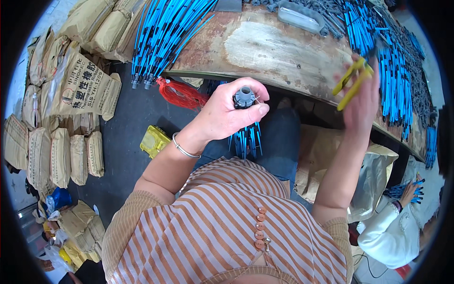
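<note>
My left hand (pixel 222 111) is wrapped round a bundle of thin blue rods (pixel 245 142). The bundle's clustered grey ends (pixel 244 98) stick up out of my fist, and the rods hang down below it over my lap. A fine wire-like strand crosses near my left thumb. Off to the right, above the table's front edge, my right hand (pixel 359 102) is raised, somewhat blurred. It holds pliers with yellow handles (pixel 351 83); the dark jaws point up and right, towards blue rods on the table. The two hands are well apart.
On the worn wooden table (pixel 265 45) lie blue rods (pixel 170 33), more blue rods (pixel 395 85) and a clear plastic tray (pixel 300 16). Red strands (pixel 179 93) hang by the edge. Brown paper sacks (pixel 82 85) are stacked left. A co-worker's hand (pixel 410 191) holds rods at right.
</note>
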### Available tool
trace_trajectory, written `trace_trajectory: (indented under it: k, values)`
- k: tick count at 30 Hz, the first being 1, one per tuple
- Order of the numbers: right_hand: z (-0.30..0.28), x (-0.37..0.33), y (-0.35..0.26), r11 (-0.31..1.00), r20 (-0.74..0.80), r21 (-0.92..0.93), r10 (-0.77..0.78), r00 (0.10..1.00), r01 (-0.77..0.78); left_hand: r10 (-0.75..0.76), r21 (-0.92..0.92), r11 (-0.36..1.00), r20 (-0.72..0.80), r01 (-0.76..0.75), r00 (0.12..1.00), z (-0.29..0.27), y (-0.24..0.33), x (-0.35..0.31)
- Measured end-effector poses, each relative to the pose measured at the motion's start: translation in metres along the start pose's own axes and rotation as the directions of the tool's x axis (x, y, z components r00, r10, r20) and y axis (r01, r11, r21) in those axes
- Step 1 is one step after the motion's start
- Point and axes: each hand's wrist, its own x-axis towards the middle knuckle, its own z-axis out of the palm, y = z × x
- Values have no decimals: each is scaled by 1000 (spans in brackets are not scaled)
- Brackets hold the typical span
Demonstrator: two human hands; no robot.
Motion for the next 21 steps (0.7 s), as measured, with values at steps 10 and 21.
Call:
trace_trajectory:
  k: [10, 21]
  values:
    - [33, -83, -6, 689, 292, -653, -153, 944, 314, 68, 88, 993, 70, -74, 995, 4, 2, 5]
    - [21, -56, -33, -180, 670, -714, -453, 587, 676, -52, 87, 995, 55, 48, 997, 15, 10, 6]
